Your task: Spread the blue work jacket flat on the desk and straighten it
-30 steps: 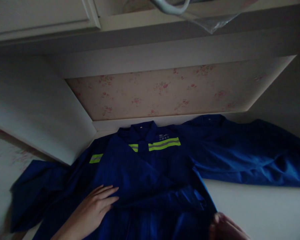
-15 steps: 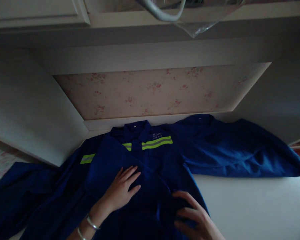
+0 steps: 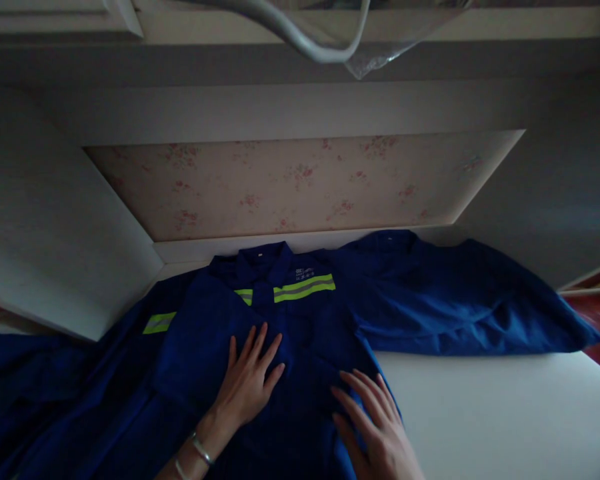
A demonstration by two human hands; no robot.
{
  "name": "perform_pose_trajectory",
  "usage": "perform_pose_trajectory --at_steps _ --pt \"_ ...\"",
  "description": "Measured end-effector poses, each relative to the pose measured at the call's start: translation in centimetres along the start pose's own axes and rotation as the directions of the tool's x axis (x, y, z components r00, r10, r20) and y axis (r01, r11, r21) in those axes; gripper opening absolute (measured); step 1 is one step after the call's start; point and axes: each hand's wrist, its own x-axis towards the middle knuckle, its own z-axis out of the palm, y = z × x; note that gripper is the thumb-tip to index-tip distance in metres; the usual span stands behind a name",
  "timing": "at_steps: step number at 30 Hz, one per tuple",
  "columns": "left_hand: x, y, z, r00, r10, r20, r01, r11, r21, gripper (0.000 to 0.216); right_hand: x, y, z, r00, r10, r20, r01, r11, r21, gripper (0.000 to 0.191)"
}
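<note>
In the head view a blue work jacket (image 3: 290,333) with yellow reflective stripes (image 3: 304,288) lies spread front-up on the white table (image 3: 505,413), collar toward the far floral wall (image 3: 300,183) and one sleeve stretched out to the right. The left hand (image 3: 247,383), bracelets (image 3: 200,452) at its wrist, lies open and flat on the jacket's chest. The right hand (image 3: 375,427) rests open, fingers spread, on the fabric just to the right, near the jacket's right edge.
</note>
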Motion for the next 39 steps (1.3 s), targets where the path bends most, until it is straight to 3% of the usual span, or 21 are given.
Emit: perform_pose_trajectory --at_steps 2,4,7,10,14,18,22,24,25,26,28,29,31,33,34,37,39 --pt "0.0 0.0 0.0 1.0 0.008 0.005 -0.008 1.0 0.01 0.057 1.2 -2.2 1.8 0.973 -0.159 0.167 0.164 0.986 -0.015 0.039" --pt "-0.1 0.0 0.0 1.0 0.011 -0.001 -0.011 1.0 0.018 0.057 2.5 -3.8 3.1 0.922 -0.221 0.318 0.23 0.973 0.01 0.048" --pt "-0.1 0.0 0.0 1.0 0.009 -0.001 -0.009 1.0 0.018 0.057 3.9 -4.5 4.7 0.909 -0.123 0.398 0.149 0.988 -0.035 0.062" --pt "0.1 -1.1 -0.3 1.0 -0.002 0.008 0.002 1.0 -0.001 0.057 3.9 -2.8 5.4 0.915 -0.043 0.4 0.086 0.992 -0.09 0.063" --pt "1.2 -6.1 -1.1 0.985 -0.17 -0.023 0.171 0.984 0.056 0.055 2.1 0.6 5.3 0.911 -0.1 0.401 0.18 0.969 -0.169 0.066" --pt "2.8 -13.0 -1.6 0.928 -0.372 -0.019 0.372 0.923 0.099 0.06 0.6 3.1 5.3 0.926 -0.225 0.302 0.318 0.897 -0.308 0.074" --pt "3.8 -16.7 -1.0 0.868 -0.496 0.011 0.493 0.864 0.1 0.066 0.1 3.9 4.5 0.936 -0.181 0.303 0.264 0.929 -0.26 0.066" --pt "3.9 -17.2 -0.6 0.85 -0.527 0.012 0.524 0.846 0.099 0.069 0.0 3.8 2.8 0.927 -0.081 0.366 0.115 0.991 -0.074 0.052" --pt "3.9 -17.3 -0.4 0.845 -0.535 0.01 0.531 0.841 0.098 0.07 0.1 3.9 1.4 0.927 0.001 0.374 -0.022 0.998 0.052 0.045" --pt "3.9 -17.3 -0.2 0.844 -0.537 0.009 0.534 0.84 0.095 0.07 0.1 4.2 -0.3 0.931 0.115 0.345 -0.188 0.965 0.184 0.041" --pt "3.8 -17.3 0.1 0.845 -0.535 0.013 0.532 0.842 0.086 0.071 0.3 5.5 -4.6 0.897 0.422 0.133 -0.433 0.774 0.463 0.04" --pt "3.8 -17.3 0.1 0.845 -0.535 0.015 0.532 0.843 0.081 0.071 0.6 6.7 -6.9 0.817 0.576 -0.029 -0.45 0.668 0.592 0.038" --pt "3.7 -17.4 0.2 0.843 -0.537 0.017 0.535 0.842 0.071 0.071 1.2 9.8 -11.5 0.617 0.701 -0.358 -0.25 0.606 0.756 0.033" --pt "3.8 -17.4 0.1 0.837 -0.546 0.015 0.545 0.836 0.06 0.072 2.2 13.4 -15.3 0.516 0.75 -0.414 -0.139 0.55 0.823 0.023" --pt "3.8 -17.3 0.1 0.834 -0.552 0.015 0.551 0.833 0.054 0.072 2.9 15.0 -16.8 0.472 0.786 -0.4 -0.156 0.521 0.839 0.015" --pt "3.9 -17.1 -0.2 0.822 -0.569 0.017 0.568 0.822 0.034 0.071 5.5 18.8 -19.6 0.443 0.826 -0.348 -0.268 0.493 0.828 0.008" --pt "3.9 -16.9 -0.4 0.816 -0.578 0.018 0.577 0.816 0.02 0.071 7.5 20.0 -20.6 0.492 0.793 -0.358 -0.308 0.544 0.781 0.013"
